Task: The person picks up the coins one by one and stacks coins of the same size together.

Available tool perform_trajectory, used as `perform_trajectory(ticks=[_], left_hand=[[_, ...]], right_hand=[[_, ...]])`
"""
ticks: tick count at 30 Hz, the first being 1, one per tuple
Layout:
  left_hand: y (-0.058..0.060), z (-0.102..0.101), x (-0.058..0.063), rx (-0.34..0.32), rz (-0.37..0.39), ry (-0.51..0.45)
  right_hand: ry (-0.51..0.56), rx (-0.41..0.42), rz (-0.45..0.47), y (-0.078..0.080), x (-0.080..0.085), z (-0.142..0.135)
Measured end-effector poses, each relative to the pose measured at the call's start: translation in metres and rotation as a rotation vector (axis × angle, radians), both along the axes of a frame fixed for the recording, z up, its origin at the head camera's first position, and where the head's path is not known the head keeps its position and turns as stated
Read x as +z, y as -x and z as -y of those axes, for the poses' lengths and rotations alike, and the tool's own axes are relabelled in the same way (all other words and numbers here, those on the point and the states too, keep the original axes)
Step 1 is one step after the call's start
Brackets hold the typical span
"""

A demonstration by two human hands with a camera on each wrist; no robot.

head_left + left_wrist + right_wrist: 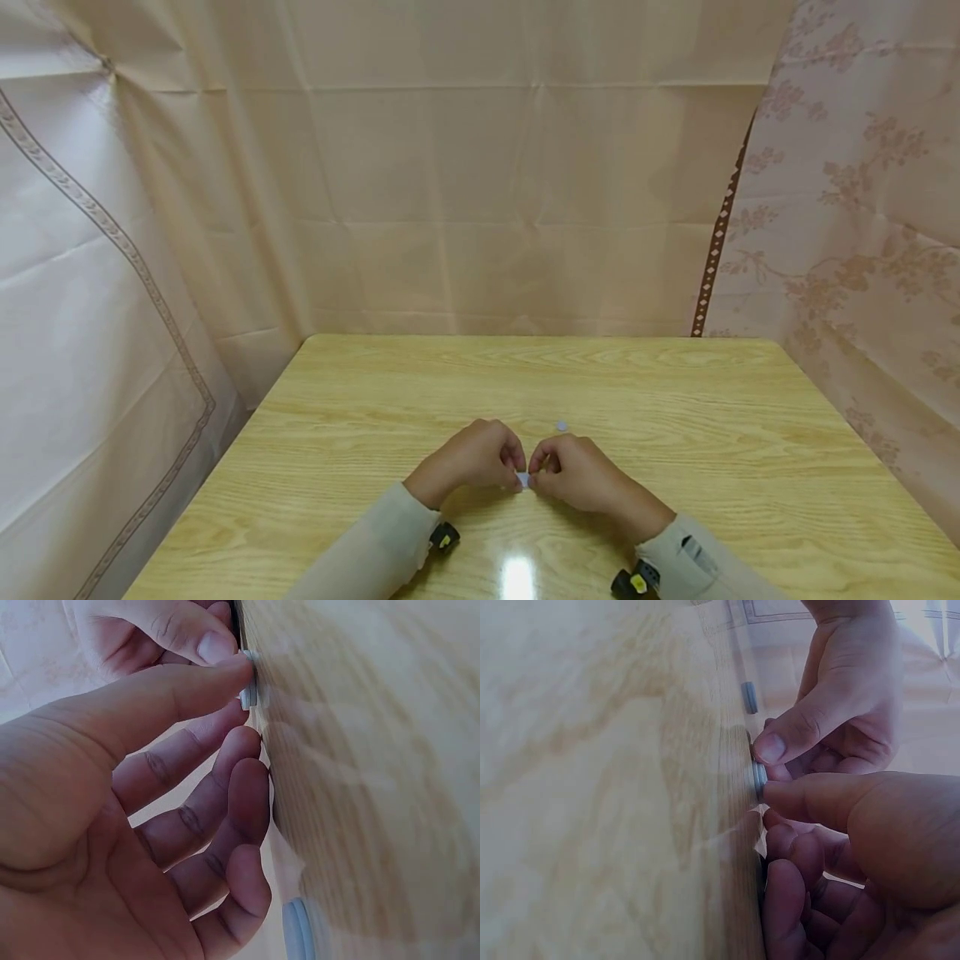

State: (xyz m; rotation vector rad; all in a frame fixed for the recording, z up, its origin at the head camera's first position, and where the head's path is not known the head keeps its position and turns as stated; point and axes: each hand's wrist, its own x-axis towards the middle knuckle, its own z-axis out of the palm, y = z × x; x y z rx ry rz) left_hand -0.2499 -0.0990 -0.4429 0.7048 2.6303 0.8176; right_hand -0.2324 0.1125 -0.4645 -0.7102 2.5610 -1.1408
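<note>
A small, flat, pale grey-blue piece (523, 480) lies between the fingertips of both hands, low over the wooden table. My left hand (483, 457) pinches one side of it by thumb and forefinger. From the other side my right hand (581, 472) pinches it too, thumb tip right at its edge. In the left wrist view the piece (248, 684) appears edge-on and thin, partly covered by the thumb. The right wrist view has it (759, 780) between the two thumbs. A second small, pale, round piece (561, 426) lies on the table just beyond the right hand.
The light wood-grain table (375, 392) reaches back to a beige curtain (480, 208). Patterned cloth (862, 208) hangs at the right, and a pale cloth (82, 333) with a trim band hangs at the left. Black wrist devices (445, 537) sit below both hands.
</note>
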Motion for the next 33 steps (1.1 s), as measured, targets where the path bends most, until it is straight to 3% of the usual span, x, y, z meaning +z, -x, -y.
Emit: perform_trajectory(ticks=[16,33], left_hand=[[-0.0033,0.0005,0.0016,0.015,-0.022,0.044],[-0.0017,0.0001,-0.0012,0.009,-0.015,0.032]], right_hand=[[-0.018,-0.021,-0.028,0.0006,-0.0016,0.0027],[0.035,0.014,0.048,0.0014,0.0012,-0.0017]])
